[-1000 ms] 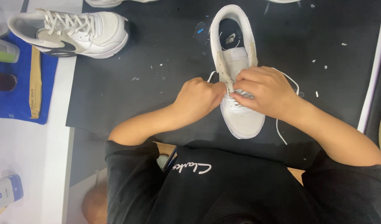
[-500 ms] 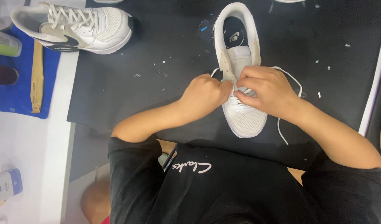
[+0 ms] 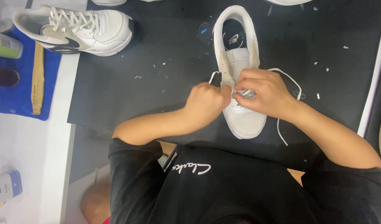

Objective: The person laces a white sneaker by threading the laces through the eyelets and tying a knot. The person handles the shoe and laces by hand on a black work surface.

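- One view only, from a camera worn on the person's head, looking almost straight down.
- It sits close over the work: the black shirt (image 3: 223, 186) fills the lower edge, both forearms reach up into the middle.
- The black mat (image 3: 157, 49) fills most of the picture (the white table (image 3: 37, 166) shows at the left).
- No second view shares the scene.

A black mat (image 3: 157, 74) covers most of the white tabletop (image 3: 45, 166); small white flecks and a blue spot are scattered across the mat. The white surface shows as a strip on the left and a narrow band along the right edge. A blue cloth (image 3: 16, 99) lies on the left strip, with a flat tan strip (image 3: 37, 79) resting on it. Lighting is even, with soft shadows.
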